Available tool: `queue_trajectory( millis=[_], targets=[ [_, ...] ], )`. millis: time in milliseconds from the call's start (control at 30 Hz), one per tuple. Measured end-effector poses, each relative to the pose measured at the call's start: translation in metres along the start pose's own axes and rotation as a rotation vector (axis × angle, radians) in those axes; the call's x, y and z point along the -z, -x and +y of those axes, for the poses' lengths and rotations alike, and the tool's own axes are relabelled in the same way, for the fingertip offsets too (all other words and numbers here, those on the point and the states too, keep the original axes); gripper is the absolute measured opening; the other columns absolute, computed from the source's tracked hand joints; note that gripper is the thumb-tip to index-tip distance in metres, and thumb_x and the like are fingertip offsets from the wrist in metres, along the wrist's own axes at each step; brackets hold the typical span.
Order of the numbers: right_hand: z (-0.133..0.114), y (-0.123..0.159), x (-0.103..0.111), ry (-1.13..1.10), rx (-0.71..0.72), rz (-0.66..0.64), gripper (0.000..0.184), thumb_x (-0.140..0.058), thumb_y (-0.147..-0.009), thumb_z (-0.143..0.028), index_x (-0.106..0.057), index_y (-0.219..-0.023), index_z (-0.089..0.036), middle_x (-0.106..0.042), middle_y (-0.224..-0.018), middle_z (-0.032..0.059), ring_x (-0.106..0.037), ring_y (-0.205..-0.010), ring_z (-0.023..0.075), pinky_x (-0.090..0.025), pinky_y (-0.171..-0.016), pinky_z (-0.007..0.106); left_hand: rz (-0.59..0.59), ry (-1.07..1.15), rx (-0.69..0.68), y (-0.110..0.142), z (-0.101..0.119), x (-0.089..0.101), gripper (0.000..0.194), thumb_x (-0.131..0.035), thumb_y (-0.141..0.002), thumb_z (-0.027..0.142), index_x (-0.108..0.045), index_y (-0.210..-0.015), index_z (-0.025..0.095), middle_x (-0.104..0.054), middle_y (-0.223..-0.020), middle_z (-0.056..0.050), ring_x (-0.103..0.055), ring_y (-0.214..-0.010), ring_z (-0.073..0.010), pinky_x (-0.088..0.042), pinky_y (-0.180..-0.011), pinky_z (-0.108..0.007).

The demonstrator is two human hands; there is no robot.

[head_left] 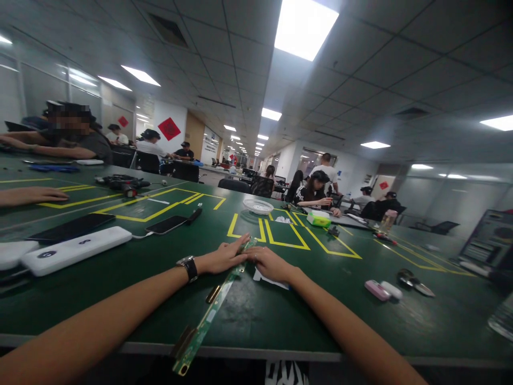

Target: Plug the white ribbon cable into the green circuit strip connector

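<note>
A long, narrow green circuit board [216,302] lies across the green table, running from the near edge away toward the middle. My left hand [224,258], with a watch on its wrist, rests on the board's far end with fingers stretched flat. My right hand [272,263] lies beside it, fingers flat, touching the same end of the board and covering part of a white slip of paper [264,279]. Neither hand grips anything.
A white power bank [76,250] and black phones [166,225] lie at the left. A white mesh dish [258,206] and a green-and-white box [319,218] sit farther back. Small pink and white items [382,290] lie at the right. Other people sit around the tables; another person's hand [36,195] rests at far left.
</note>
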State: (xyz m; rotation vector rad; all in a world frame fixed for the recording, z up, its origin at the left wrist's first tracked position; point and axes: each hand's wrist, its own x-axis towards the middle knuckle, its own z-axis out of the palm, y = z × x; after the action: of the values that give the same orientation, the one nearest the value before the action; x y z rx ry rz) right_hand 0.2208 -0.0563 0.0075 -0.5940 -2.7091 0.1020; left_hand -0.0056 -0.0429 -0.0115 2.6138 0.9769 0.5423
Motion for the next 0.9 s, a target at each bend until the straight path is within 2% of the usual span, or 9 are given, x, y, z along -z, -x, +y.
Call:
queue_trajectory(
  millis=[133,200,267,300,400,467,600,767,900],
  targets=[
    [0.019,0.006,0.0,0.057,-0.093,-0.054,0.06,-0.04,-0.076,0.0,-0.057,-0.13,-0.02,-0.058,-0.133,0.006,-0.052,-0.124,0.0165,-0.036,-0.108,0.034,0.108,-0.083,0.094,0.0,-0.001,0.002,0.066,-0.027,-0.1,0.05,0.001,-0.153,0.023,-0.021,-0.156,-0.012,-0.027,-0.14,-0.028,-0.023,-0.108,-0.042],
    [0.038,0.018,0.006,0.176,-0.303,-0.061,0.055,-0.042,-0.078,-0.003,-0.06,-0.127,-0.021,-0.058,-0.133,0.0053,-0.051,-0.124,0.0171,-0.035,-0.108,0.033,0.136,-0.109,0.106,0.001,-0.001,0.005,0.064,-0.027,-0.101,0.049,-0.003,-0.153,0.022,-0.024,-0.155,-0.012,-0.029,-0.138,-0.0284,-0.024,-0.107,-0.043],
    [0.059,0.038,0.017,0.347,-0.646,-0.076,0.046,-0.046,-0.083,-0.011,-0.062,-0.124,-0.024,-0.059,-0.132,0.0043,-0.051,-0.124,0.0184,-0.036,-0.106,0.032,0.139,-0.122,0.106,0.003,0.0,0.006,0.061,-0.026,-0.101,0.048,-0.006,-0.153,0.023,-0.028,-0.153,-0.012,-0.031,-0.136,-0.0289,-0.025,-0.106,-0.044],
    [0.069,0.05,0.024,0.397,-0.766,-0.065,0.042,-0.046,-0.084,-0.013,-0.064,-0.121,-0.02,-0.061,-0.129,0.0086,-0.053,-0.122,0.0223,-0.037,-0.105,0.036,0.133,-0.128,0.107,0.003,0.0,0.007,0.06,-0.026,-0.101,0.048,-0.009,-0.153,0.023,-0.03,-0.153,-0.012,-0.032,-0.136,-0.0291,-0.026,-0.105,-0.044],
    [0.091,0.088,0.041,0.483,-0.996,-0.041,0.037,-0.041,-0.088,-0.017,-0.067,-0.113,-0.01,-0.064,-0.117,0.0211,-0.057,-0.114,0.0323,-0.042,-0.095,0.047,0.099,-0.149,0.09,0.004,0.002,0.007,0.057,-0.027,-0.1,0.048,-0.017,-0.151,0.023,-0.032,-0.151,-0.011,-0.031,-0.135,-0.0286,-0.027,-0.104,-0.044],
    [0.1,0.108,0.048,0.518,-1.104,-0.033,0.039,-0.038,-0.09,-0.018,-0.066,-0.114,-0.008,-0.062,-0.118,0.0237,-0.057,-0.112,0.0336,-0.044,-0.092,0.047,0.081,-0.156,0.066,0.004,0.004,0.006,0.056,-0.029,-0.1,0.048,-0.021,-0.149,0.023,-0.033,-0.151,-0.011,-0.031,-0.135,-0.0274,-0.027,-0.104,-0.043],
    [0.111,0.122,0.047,0.524,-1.194,-0.048,0.042,-0.032,-0.093,-0.025,-0.065,-0.115,-0.01,-0.059,-0.123,0.0215,-0.056,-0.114,0.0316,-0.043,-0.092,0.044,0.055,-0.169,0.037,0.004,0.008,0.005,0.054,-0.03,-0.1,0.048,-0.025,-0.148,0.024,-0.037,-0.148,-0.01,-0.034,-0.133,-0.0266,-0.027,-0.103,-0.042],
    [0.118,0.118,0.037,0.464,-1.192,-0.071,0.048,-0.027,-0.095,-0.034,-0.058,-0.124,-0.011,-0.052,-0.135,0.0177,-0.049,-0.123,0.0304,-0.039,-0.098,0.043,0.02,-0.182,0.031,0.005,0.011,0.006,0.054,-0.027,-0.101,0.048,-0.021,-0.149,0.026,-0.038,-0.148,-0.009,-0.035,-0.131,-0.0273,-0.027,-0.101,-0.041],
    [0.116,0.118,0.038,0.429,-1.178,-0.071,0.053,-0.025,-0.095,-0.04,-0.051,-0.132,-0.012,-0.043,-0.144,0.0172,-0.041,-0.131,0.0327,-0.033,-0.102,0.048,0.019,-0.175,0.018,0.005,0.008,0.004,0.053,-0.027,-0.101,0.049,-0.022,-0.149,0.026,-0.038,-0.148,-0.009,-0.036,-0.131,-0.0263,-0.027,-0.102,-0.041]
  ],
)
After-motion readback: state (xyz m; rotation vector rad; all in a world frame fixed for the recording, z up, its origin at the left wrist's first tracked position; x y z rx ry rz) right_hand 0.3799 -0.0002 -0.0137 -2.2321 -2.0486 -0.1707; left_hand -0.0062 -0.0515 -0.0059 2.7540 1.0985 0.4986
